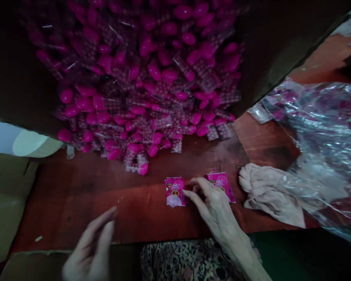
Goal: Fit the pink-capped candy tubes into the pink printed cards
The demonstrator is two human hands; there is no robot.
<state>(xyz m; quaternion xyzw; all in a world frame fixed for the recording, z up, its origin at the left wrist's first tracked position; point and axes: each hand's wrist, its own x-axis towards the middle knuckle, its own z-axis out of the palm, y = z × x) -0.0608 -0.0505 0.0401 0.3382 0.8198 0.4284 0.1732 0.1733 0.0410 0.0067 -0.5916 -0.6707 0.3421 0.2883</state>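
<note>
My right hand [212,201] hovers low over the table with thumb and index finger apart. Its thumb tip is at the right edge of a small pink printed packet [175,192]; whether it touches cannot be told. A second pink printed packet [226,187] lies just beyond that hand, partly hidden by it. At the lower left, my left hand [90,246] is raised near the table's front edge, somewhat blurred. Its thumb and index finger point forward with a gap between them, and no object shows there. Behind both hands spreads a heap of clear tubes with bright pink caps [155,70], filled with small beads.
Dark walls [269,58] flank the heap. To the right, a crumpled pale cloth [263,191] lies beside a large clear plastic bag [327,152]. A white round container [35,143] and cardboard [6,195] stand left. The reddish wooden table [134,218] ends before my patterned clothing.
</note>
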